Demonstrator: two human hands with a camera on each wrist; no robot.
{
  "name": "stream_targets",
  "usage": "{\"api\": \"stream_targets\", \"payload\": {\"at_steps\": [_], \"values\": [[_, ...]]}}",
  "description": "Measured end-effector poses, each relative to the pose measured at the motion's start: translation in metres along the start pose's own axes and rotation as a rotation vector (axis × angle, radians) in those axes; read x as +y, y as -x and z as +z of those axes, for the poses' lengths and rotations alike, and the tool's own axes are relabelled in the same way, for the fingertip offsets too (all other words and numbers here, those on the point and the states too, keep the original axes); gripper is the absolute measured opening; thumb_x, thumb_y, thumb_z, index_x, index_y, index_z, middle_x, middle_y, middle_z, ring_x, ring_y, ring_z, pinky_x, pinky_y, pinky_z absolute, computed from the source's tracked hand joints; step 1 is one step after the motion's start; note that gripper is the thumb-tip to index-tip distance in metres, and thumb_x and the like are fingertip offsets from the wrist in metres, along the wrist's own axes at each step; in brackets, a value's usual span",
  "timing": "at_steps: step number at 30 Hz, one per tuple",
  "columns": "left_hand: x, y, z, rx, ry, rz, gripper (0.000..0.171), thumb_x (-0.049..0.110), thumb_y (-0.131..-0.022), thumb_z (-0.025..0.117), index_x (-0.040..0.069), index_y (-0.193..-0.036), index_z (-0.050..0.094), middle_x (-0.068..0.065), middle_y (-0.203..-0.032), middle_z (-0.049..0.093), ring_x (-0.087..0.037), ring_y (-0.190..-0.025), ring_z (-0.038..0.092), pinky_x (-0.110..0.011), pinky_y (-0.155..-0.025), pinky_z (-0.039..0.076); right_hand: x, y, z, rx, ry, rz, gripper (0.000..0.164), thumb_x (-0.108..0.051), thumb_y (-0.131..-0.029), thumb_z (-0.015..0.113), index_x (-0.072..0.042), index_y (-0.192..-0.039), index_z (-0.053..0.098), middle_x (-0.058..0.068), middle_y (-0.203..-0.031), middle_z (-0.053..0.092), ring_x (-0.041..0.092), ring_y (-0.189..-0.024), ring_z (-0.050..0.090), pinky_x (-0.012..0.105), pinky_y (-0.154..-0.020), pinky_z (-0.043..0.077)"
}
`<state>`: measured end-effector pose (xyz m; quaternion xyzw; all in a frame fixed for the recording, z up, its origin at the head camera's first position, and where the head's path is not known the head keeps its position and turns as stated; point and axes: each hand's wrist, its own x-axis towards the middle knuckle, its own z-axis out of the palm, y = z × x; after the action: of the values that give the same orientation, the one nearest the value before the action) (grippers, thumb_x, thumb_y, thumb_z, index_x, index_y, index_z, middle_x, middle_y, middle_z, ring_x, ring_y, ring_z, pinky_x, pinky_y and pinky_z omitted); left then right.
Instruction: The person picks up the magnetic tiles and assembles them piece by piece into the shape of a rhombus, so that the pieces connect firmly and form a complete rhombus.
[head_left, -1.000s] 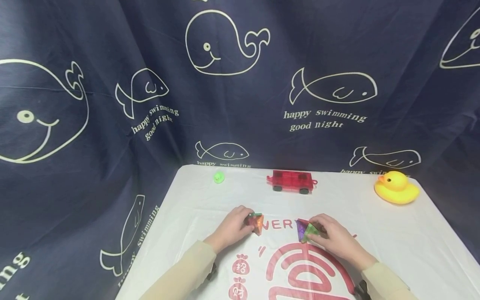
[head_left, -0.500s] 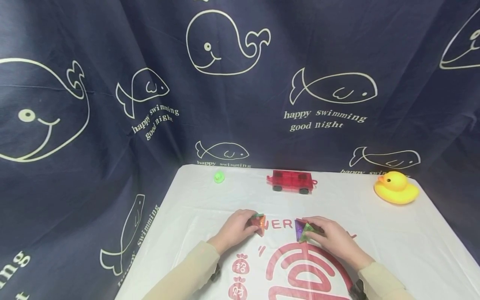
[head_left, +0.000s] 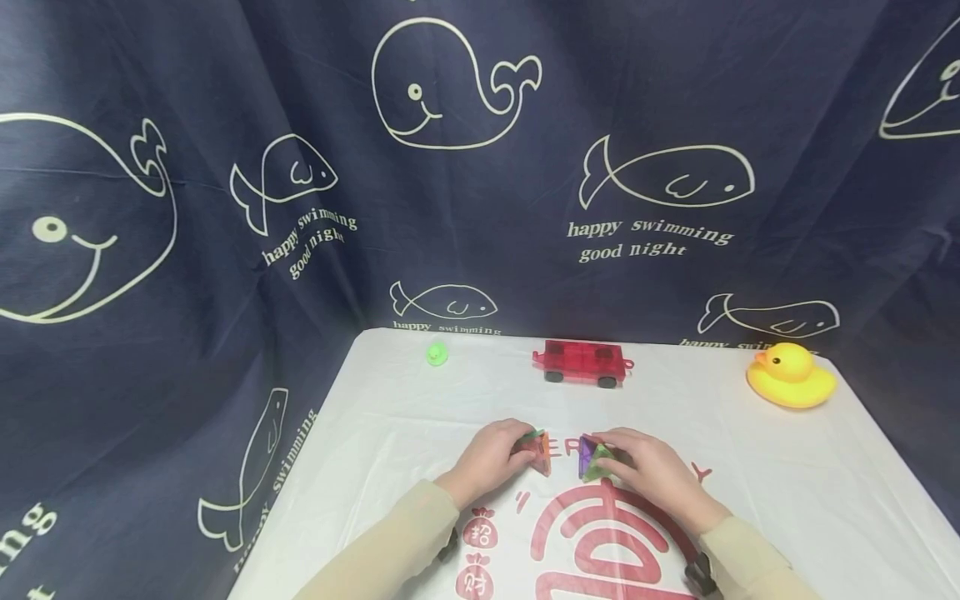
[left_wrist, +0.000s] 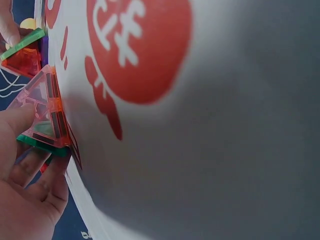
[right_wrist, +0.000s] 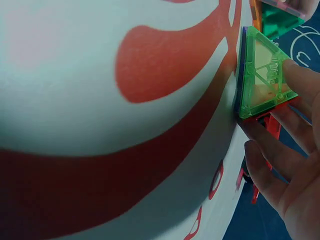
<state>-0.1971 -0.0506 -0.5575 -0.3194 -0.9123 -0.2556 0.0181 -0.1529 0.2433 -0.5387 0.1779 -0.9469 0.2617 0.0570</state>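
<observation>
Translucent magnetic tiles joined into a small pyramid point(head_left: 543, 454), pink, orange and green, are pinched between the thumb and fingers of my left hand point(head_left: 491, 458). In the left wrist view, the thumb presses the pink triangular tile point(left_wrist: 44, 107) while fingers sit behind the green one. Across a short gap, my right hand point(head_left: 654, 468) grips a second tile pyramid point(head_left: 587, 458) with purple, green and red faces. The right wrist view has the thumb on its green triangular tile point(right_wrist: 260, 75). Both pyramids are low over the white tablecloth, apart; whether they touch it I cannot tell.
A red toy wagon point(head_left: 583, 362) with black wheels stands at the table's back. A small green duck point(head_left: 437, 354) is at back left, a large yellow rubber duck point(head_left: 791, 379) at back right. Behind the table hangs a navy curtain point(head_left: 525, 217) printed with fish.
My left hand has moved right with its pyramid, and my right hand slightly left with the other. The gap between the pyramids has narrowed. The wagon and ducks stay put.
</observation>
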Motion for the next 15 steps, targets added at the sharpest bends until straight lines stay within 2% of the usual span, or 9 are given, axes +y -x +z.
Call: {"api": "stream_targets", "payload": {"at_steps": [8,15], "values": [[0.006,-0.008,0.002,-0.022,0.022,0.019,0.034,0.028,-0.098,0.073,0.013,-0.128,0.070,0.000,-0.123,0.071,-0.016,-0.118,0.065,-0.031,-0.106,0.046,-0.005,-0.008,0.000,-0.043,0.016,-0.030,0.045,-0.029,-0.088,0.085,-0.015,-0.129,0.075,-0.002,-0.120,0.074,0.024,-0.111,0.070,0.051,-0.098,0.053],[0.010,-0.016,0.004,-0.033,0.005,0.058,0.030,0.026,-0.098,0.073,0.013,-0.125,0.071,0.001,-0.121,0.072,-0.013,-0.117,0.066,-0.030,-0.106,0.046,-0.012,-0.015,0.000,-0.038,0.023,-0.101,0.041,-0.025,-0.089,0.084,-0.014,-0.128,0.075,-0.004,-0.118,0.074,0.021,-0.111,0.070,0.048,-0.096,0.055]]}}
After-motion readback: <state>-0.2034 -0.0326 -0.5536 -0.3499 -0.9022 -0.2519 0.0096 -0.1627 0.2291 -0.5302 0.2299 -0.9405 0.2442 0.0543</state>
